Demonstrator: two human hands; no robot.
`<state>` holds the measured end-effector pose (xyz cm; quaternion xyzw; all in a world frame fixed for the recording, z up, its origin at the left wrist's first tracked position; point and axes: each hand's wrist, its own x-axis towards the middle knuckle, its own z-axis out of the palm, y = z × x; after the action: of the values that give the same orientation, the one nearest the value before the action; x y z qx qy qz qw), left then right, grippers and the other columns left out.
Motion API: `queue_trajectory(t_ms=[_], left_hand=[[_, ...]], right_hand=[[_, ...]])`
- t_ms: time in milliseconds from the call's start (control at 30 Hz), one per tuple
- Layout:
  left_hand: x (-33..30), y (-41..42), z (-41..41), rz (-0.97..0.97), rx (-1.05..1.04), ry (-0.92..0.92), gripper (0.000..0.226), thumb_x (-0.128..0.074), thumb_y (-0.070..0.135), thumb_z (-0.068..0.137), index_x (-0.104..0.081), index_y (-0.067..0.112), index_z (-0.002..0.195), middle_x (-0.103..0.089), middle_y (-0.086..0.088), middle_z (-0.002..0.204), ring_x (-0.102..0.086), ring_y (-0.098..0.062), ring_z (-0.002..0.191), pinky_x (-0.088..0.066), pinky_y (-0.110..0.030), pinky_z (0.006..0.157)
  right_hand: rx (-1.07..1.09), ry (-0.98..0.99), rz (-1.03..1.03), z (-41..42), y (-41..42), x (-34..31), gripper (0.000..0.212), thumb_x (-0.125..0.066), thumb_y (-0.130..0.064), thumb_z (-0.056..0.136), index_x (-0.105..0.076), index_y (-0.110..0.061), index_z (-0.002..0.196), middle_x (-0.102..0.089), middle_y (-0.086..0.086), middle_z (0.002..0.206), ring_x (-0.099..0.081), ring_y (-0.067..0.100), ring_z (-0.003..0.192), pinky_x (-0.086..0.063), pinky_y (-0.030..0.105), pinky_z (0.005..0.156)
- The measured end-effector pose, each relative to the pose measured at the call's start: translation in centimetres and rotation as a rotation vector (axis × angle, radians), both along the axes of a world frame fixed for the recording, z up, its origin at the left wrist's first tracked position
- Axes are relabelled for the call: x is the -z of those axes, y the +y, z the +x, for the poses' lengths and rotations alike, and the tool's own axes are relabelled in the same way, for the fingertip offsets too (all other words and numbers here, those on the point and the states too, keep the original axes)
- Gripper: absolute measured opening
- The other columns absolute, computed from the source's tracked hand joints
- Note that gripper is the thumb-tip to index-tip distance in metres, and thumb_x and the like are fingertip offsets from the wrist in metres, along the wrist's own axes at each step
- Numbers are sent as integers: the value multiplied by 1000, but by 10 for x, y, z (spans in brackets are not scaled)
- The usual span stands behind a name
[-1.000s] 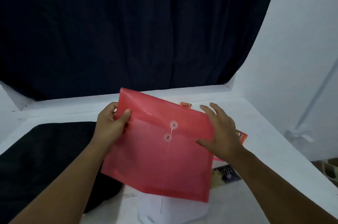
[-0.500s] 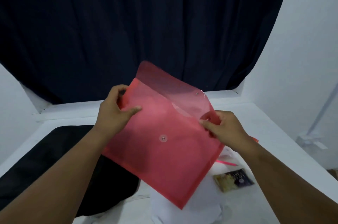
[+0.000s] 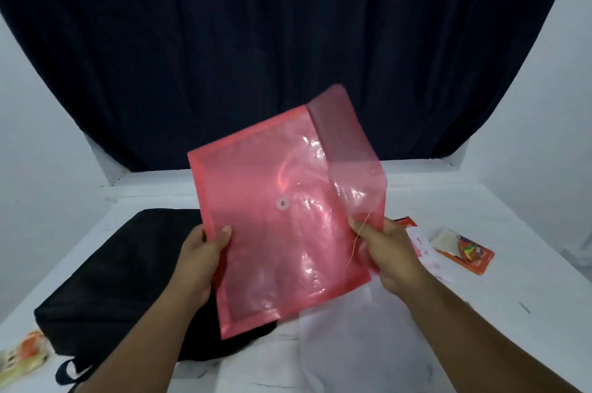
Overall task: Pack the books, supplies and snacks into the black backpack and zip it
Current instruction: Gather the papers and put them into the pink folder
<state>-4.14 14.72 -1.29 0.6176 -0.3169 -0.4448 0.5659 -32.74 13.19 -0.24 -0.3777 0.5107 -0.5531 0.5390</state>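
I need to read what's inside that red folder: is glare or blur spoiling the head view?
Head view: white glare patches streak the translucent red folder, mostly toward its right half near the lifted flap; the folder and both hands, left hand and right hand, look slightly soft; the wide lens bows the dark curtain; the black backpack shows almost no detail.

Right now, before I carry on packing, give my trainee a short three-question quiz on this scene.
1. True or false: the red envelope's flap is open.
2. Which hand pinches the envelope edge where the string hangs: A left hand, B right hand?
3. Fill in: the black backpack lies on the ____ table.

Key: 1 true; 2 B; 3 white.
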Motion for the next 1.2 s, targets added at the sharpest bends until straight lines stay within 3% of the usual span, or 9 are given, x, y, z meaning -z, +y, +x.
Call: queue_trajectory(t_ms=[200, 367, 467, 567, 733, 833, 1000, 1133, 1200], left_hand=[[16, 9, 59, 56, -38, -537, 21, -68, 15, 91, -64, 19, 111, -72, -2, 100, -68, -28, 98, -52, -40, 85], [41, 14, 79, 218, 0, -998, 80, -77, 20, 82, -32, 24, 148, -48, -18, 137, -48, -41, 121, -42, -50, 97], [53, 15, 63, 75, 41, -1294, 71, -75, 28, 72, -47, 32, 137, -41, -10, 138, -42, -39, 120, -41, -55, 95], [59, 18, 27, -89, 204, -1256, 54, -53, 59, 75, -63, 35, 123, -53, 0, 129, -49, -33, 119, -43, -47, 95], [75, 17, -27, 266, 384, -1206, 96, -37, 92, 74, -27, 36, 152, -22, -9, 161, -13, -38, 149, -14, -54, 117], [85, 13, -31, 340, 393, -1346, 104, -44, 93, 66, -28, 33, 150, -22, -11, 159, -15, -42, 147, -16, -55, 115], [92, 8, -31, 301, 363, -1414, 78, -54, 77, 64, -46, 36, 130, -41, -3, 132, -35, -33, 127, -29, -51, 102], [95, 2, -38, 384, 384, -1432, 80, -35, 86, 67, -56, 34, 124, -46, -4, 131, -37, -34, 127, -27, -53, 103], [95, -2, -42, 444, 397, -1414, 97, -24, 96, 61, -56, 32, 126, -45, -7, 136, -36, -37, 131, -26, -57, 105]], right_hand=[[-205, 5, 258, 36, 20, 47, 14, -63, -5, 93, -67, -10, 105, -75, 18, 90, -69, 34, 69, -57, 46, 67], [-286, 82, 384, 57, 38, 73, 39, -55, 10, 86, -54, -15, 116, -76, 16, 92, -71, 39, 75, -59, 41, 64], [-327, 91, 364, 62, 43, 79, 45, -50, 14, 85, -51, -17, 119, -76, 14, 96, -73, 42, 81, -58, 41, 64], [-342, 88, 320, 65, 46, 78, 45, -46, 15, 89, -50, -17, 121, -76, 13, 99, -73, 41, 85, -58, 42, 68], [-344, 75, 281, 64, 57, 75, 31, -49, 1, 98, -53, -18, 122, -76, 12, 102, -74, 38, 88, -59, 42, 72], [-322, 190, 265, 56, 57, 80, 22, -49, -16, 102, -56, -23, 122, -77, 4, 101, -75, 28, 90, -54, 37, 74], [-226, 354, 215, 31, 43, 88, 32, -59, -40, 96, -55, -24, 123, -74, -1, 104, -73, 22, 87, -60, 42, 84], [-6, 739, 171, 3, 21, 103, 44, -68, -41, 89, -51, -27, 127, -59, -5, 125, -60, 16, 107, -52, 27, 82], [57, 911, 214, -13, 7, 116, 56, -73, -35, 85, -46, -24, 133, -54, 1, 135, -53, 23, 122, -51, 34, 92]])
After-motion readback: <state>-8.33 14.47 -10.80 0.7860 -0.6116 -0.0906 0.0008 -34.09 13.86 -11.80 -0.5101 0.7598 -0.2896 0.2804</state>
